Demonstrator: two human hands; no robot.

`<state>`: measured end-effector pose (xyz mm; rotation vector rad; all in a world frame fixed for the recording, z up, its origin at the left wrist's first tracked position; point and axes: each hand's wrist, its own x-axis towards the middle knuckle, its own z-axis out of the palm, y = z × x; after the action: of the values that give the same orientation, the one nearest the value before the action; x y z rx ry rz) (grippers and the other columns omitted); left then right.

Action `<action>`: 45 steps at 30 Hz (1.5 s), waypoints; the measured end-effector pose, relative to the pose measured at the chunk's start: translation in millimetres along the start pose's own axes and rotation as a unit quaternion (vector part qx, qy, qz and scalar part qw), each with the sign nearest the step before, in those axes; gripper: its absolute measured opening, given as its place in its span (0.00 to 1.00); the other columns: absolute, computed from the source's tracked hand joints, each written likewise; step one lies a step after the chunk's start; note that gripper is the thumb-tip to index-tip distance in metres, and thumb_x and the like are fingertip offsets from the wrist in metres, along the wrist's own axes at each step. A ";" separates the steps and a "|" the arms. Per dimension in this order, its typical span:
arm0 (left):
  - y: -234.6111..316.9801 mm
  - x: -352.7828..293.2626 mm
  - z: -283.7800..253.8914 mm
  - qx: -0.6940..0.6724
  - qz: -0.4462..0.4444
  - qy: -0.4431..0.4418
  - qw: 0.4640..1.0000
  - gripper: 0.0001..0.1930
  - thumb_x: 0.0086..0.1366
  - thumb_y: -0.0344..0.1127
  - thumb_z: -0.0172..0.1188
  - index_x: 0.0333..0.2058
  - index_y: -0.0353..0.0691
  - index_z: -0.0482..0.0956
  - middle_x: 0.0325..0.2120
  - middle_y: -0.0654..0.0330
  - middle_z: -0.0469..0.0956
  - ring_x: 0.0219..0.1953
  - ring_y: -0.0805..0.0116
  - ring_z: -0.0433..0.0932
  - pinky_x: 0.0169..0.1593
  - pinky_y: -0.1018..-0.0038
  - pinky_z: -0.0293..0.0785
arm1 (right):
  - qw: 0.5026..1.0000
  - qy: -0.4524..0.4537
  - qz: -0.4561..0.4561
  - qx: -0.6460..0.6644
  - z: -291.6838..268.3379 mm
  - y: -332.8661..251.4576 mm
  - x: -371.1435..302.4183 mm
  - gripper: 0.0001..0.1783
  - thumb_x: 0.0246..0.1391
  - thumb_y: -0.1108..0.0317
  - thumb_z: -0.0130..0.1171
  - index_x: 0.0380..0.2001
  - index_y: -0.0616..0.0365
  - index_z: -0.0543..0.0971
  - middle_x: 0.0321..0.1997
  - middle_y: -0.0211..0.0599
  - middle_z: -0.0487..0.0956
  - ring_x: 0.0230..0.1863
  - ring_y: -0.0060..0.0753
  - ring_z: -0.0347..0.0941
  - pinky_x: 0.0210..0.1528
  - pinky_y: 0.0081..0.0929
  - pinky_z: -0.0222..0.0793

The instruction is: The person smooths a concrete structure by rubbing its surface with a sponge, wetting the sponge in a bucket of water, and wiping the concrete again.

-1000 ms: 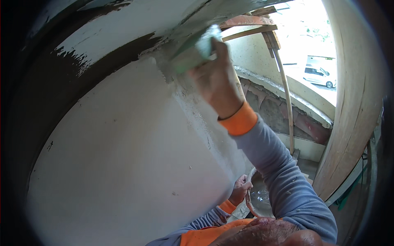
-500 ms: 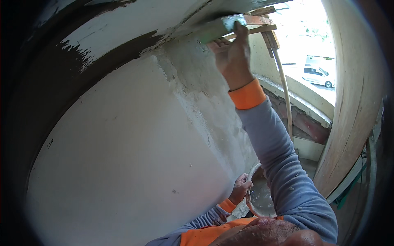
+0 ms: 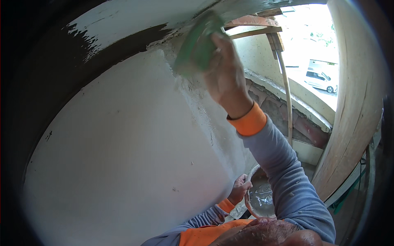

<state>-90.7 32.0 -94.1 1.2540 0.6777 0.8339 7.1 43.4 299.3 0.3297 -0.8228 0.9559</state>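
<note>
My right hand (image 3: 227,78) is raised high, its fingers closed round a flat green plastering spreader (image 3: 197,49). Motion smears the spreader, held close to the plastered wall (image 3: 123,139) just below the ceiling. Rough grey patches and a pale ridge mark the wall's corner strip beneath it. Low down, my left hand (image 3: 240,189) grips the rim of a round bucket (image 3: 248,203), thumb over the edge. Watery grey liquid with bright glints lies inside. My right forearm hides the bucket's right side.
A thick pale wooden post (image 3: 349,94) rises at the right. Wooden boards (image 3: 258,32) and a thin curved pole (image 3: 286,90) stand by the opening, with a broken-edged ledge (image 3: 299,98) below. Outside is a parked white vehicle (image 3: 321,80). Dark wet-looking material (image 3: 115,51) bands the upper left.
My right hand has swung down and left from the ceiling edge, turning the green spreader toward the wall. My left hand stays on the bucket; glints now show on its liquid.
</note>
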 end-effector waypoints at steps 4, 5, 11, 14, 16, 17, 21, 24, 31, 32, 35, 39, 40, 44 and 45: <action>0.9 -3.0 0.6 -0.002 -0.003 -0.001 1.000 0.06 0.54 0.27 0.54 0.31 0.39 0.69 0.24 0.67 0.67 0.27 0.80 0.64 0.33 0.82 0.63 | 1.000 -0.014 0.009 0.010 -25.8 -5.3 6.2 0.19 0.61 0.53 0.46 0.48 0.53 0.70 0.44 0.34 0.76 0.48 0.31 0.72 0.50 0.32 0.68; 1.9 -2.7 5.7 -0.002 -0.004 -0.004 1.000 0.06 0.54 0.27 0.54 0.31 0.39 0.69 0.24 0.67 0.67 0.27 0.80 0.64 0.33 0.82 0.63 | 0.999 0.009 0.016 0.036 -42.3 -14.6 18.8 0.19 0.62 0.53 0.45 0.49 0.53 0.69 0.45 0.34 0.76 0.48 0.30 0.73 0.51 0.31 0.68; -1.5 -1.8 4.9 -0.009 0.007 -0.008 1.000 0.06 0.54 0.27 0.53 0.32 0.38 0.68 0.24 0.67 0.67 0.27 0.79 0.65 0.33 0.82 0.63 | 0.989 0.051 0.018 0.134 -44.9 -10.6 54.2 0.21 0.62 0.54 0.41 0.52 0.56 0.68 0.53 0.41 0.71 0.55 0.42 0.67 0.59 0.42 0.65; -3.7 -0.8 5.2 0.003 -0.006 -0.012 1.000 0.06 0.54 0.27 0.53 0.32 0.39 0.68 0.24 0.67 0.67 0.27 0.80 0.64 0.33 0.83 0.63 | 0.989 0.045 0.011 0.144 -36.1 -14.1 59.1 0.22 0.62 0.54 0.41 0.53 0.56 0.67 0.55 0.44 0.67 0.55 0.43 0.67 0.61 0.45 0.64; -2.2 -0.7 3.6 0.013 -0.005 -0.015 1.000 0.06 0.54 0.27 0.53 0.31 0.39 0.68 0.24 0.68 0.67 0.27 0.80 0.64 0.32 0.82 0.62 | 0.987 0.031 0.053 0.150 -16.1 -3.7 44.4 0.26 0.59 0.53 0.48 0.54 0.56 0.59 0.51 0.49 0.67 0.55 0.50 0.66 0.62 0.53 0.61; -0.2 4.0 1.7 0.013 -0.001 -0.014 1.000 0.06 0.54 0.27 0.53 0.31 0.39 0.68 0.24 0.68 0.67 0.27 0.80 0.64 0.32 0.82 0.62 | 0.981 0.046 0.082 0.170 1.9 8.3 27.0 0.25 0.58 0.52 0.51 0.51 0.56 0.61 0.45 0.49 0.68 0.51 0.47 0.68 0.55 0.50 0.67; -0.4 -1.4 -0.6 0.001 -0.004 -0.003 1.000 0.05 0.54 0.27 0.53 0.31 0.39 0.68 0.23 0.68 0.66 0.26 0.80 0.63 0.31 0.82 0.61 | 0.989 -0.001 0.088 0.117 -6.8 11.0 10.8 0.20 0.61 0.55 0.46 0.51 0.53 0.67 0.50 0.37 0.72 0.54 0.37 0.68 0.56 0.44 0.67; -4.7 1.9 3.9 0.001 0.000 -0.012 1.000 0.05 0.54 0.27 0.53 0.31 0.39 0.68 0.23 0.68 0.65 0.26 0.80 0.63 0.31 0.82 0.60 | 0.990 0.067 0.007 0.128 -31.0 -8.8 39.9 0.22 0.60 0.53 0.47 0.50 0.56 0.66 0.51 0.44 0.70 0.54 0.42 0.68 0.56 0.42 0.68; -3.3 0.9 -2.0 -0.018 -0.017 0.013 1.000 0.06 0.54 0.27 0.53 0.31 0.39 0.68 0.23 0.68 0.65 0.26 0.80 0.63 0.31 0.82 0.60 | 0.987 -0.026 0.106 0.122 9.8 23.4 4.1 0.20 0.58 0.53 0.52 0.44 0.58 0.66 0.35 0.41 0.70 0.35 0.40 0.71 0.43 0.40 0.73; -3.4 1.5 -2.5 -0.019 -0.018 0.014 1.000 0.06 0.54 0.27 0.53 0.31 0.39 0.68 0.23 0.68 0.65 0.26 0.80 0.63 0.31 0.82 0.60 | 0.985 0.002 0.067 0.162 13.6 24.2 1.9 0.20 0.58 0.53 0.53 0.42 0.58 0.68 0.34 0.39 0.70 0.34 0.39 0.71 0.42 0.37 0.73; -3.3 0.0 3.4 -0.008 -0.006 0.011 1.000 0.05 0.53 0.27 0.53 0.30 0.39 0.68 0.23 0.68 0.66 0.26 0.80 0.63 0.31 0.83 0.61 | 0.986 0.027 0.014 0.166 -19.0 -7.8 26.5 0.22 0.59 0.52 0.51 0.48 0.57 0.69 0.50 0.41 0.71 0.52 0.39 0.71 0.58 0.39 0.68; -3.5 -0.8 10.3 -0.001 -0.015 -0.001 1.000 0.05 0.54 0.27 0.53 0.30 0.39 0.68 0.23 0.68 0.66 0.26 0.80 0.63 0.31 0.83 0.60 | 0.984 0.046 -0.006 0.170 -32.8 -15.2 63.9 0.25 0.61 0.52 0.49 0.52 0.60 0.63 0.56 0.59 0.62 0.58 0.55 0.64 0.63 0.48 0.63; -1.3 1.3 8.4 -0.006 -0.016 0.007 1.000 0.05 0.54 0.27 0.53 0.30 0.39 0.68 0.23 0.68 0.66 0.26 0.80 0.63 0.31 0.83 0.60 | 0.975 0.007 0.048 0.217 -13.7 -8.2 50.0 0.28 0.61 0.50 0.49 0.54 0.58 0.59 0.53 0.55 0.66 0.55 0.49 0.67 0.58 0.51 0.67; -5.3 0.9 -0.2 -0.023 -0.012 0.010 1.000 0.07 0.53 0.24 0.54 0.29 0.42 0.68 0.22 0.69 0.66 0.24 0.82 0.63 0.28 0.84 0.61 | 0.984 -0.045 0.110 0.130 7.8 6.3 0.5 0.23 0.62 0.50 0.40 0.51 0.53 0.70 0.48 0.38 0.75 0.52 0.36 0.70 0.52 0.43 0.69; -4.8 -0.4 2.2 -0.017 -0.013 0.007 1.000 0.06 0.53 0.25 0.54 0.30 0.40 0.68 0.22 0.69 0.66 0.25 0.81 0.63 0.30 0.84 0.61 | 0.986 -0.033 0.093 0.136 -2.1 -3.0 1.2 0.23 0.63 0.49 0.38 0.50 0.52 0.71 0.45 0.34 0.77 0.52 0.33 0.70 0.50 0.42 0.69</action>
<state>-88.2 30.0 -98.4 1.2083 0.6864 0.8306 11.0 43.7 299.1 0.5295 -0.7938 1.2413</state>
